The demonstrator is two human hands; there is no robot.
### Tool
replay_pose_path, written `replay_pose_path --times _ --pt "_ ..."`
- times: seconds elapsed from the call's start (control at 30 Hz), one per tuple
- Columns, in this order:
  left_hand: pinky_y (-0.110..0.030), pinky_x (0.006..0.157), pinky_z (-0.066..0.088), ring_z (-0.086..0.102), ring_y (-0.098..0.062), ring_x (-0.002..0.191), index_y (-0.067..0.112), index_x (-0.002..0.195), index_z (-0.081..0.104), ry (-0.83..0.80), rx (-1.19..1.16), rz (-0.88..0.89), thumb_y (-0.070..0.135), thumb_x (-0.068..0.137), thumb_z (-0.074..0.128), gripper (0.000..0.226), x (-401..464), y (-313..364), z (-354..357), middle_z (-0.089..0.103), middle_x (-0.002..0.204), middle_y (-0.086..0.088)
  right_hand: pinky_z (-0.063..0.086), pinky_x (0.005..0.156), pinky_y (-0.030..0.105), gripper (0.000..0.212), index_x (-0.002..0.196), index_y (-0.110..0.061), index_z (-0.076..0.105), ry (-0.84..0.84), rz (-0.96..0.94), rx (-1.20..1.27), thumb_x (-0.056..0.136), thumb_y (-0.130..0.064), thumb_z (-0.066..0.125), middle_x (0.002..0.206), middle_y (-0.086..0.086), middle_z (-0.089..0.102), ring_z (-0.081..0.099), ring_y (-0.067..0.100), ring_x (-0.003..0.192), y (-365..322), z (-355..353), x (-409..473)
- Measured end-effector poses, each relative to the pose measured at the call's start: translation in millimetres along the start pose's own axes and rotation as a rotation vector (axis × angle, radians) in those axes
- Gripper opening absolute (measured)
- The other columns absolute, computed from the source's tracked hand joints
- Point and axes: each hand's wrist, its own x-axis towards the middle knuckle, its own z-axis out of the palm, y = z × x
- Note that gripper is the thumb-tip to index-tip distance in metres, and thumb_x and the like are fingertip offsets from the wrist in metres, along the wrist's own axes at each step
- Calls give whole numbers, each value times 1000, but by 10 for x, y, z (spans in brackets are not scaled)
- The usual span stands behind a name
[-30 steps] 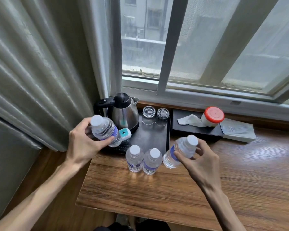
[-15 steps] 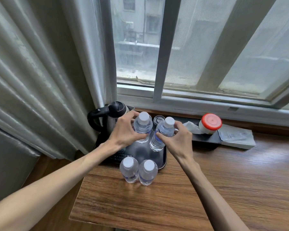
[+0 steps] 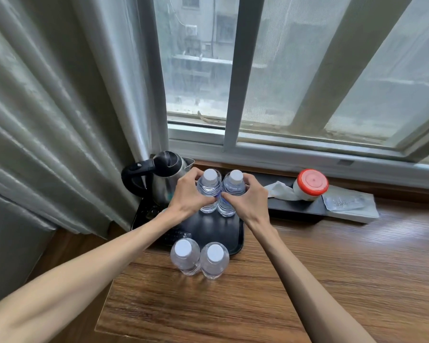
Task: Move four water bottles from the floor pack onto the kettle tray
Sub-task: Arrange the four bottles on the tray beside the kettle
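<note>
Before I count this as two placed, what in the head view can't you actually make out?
- Two glasses on the kettle tray: not visible, the space behind the held bottles is blocked by both hands.
- Left hand bottle and right hand bottle: fingers cover their middles; whether the bases rest fully on the tray is unclear.
- Dark item at the tray's front left: left forearm hides most.
- Floor pack: outside the frame.
</note>
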Motion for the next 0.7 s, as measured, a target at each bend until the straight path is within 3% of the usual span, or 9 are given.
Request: replay_pose_path --times 0.47,0.7 --pt "-37 83 54 63 -16 88 16 99 61 11 -46 -49 28 54 93 56 150 -147 105 69 96 2 58 88 36 60 117 -22 62 -2 -8 -2 64 -33 86 107 -5 72 68 9 95 112 119 141" --pt "-30 81 51 64 -15 92 16 100 59 -10 -38 -35 32 56 93 58 164 -153 85 69 100 3 55 89 39 62 120 -20 59 6 -45 -25 66 -36 84 112 -5 68 66 14 99 181 172 110"
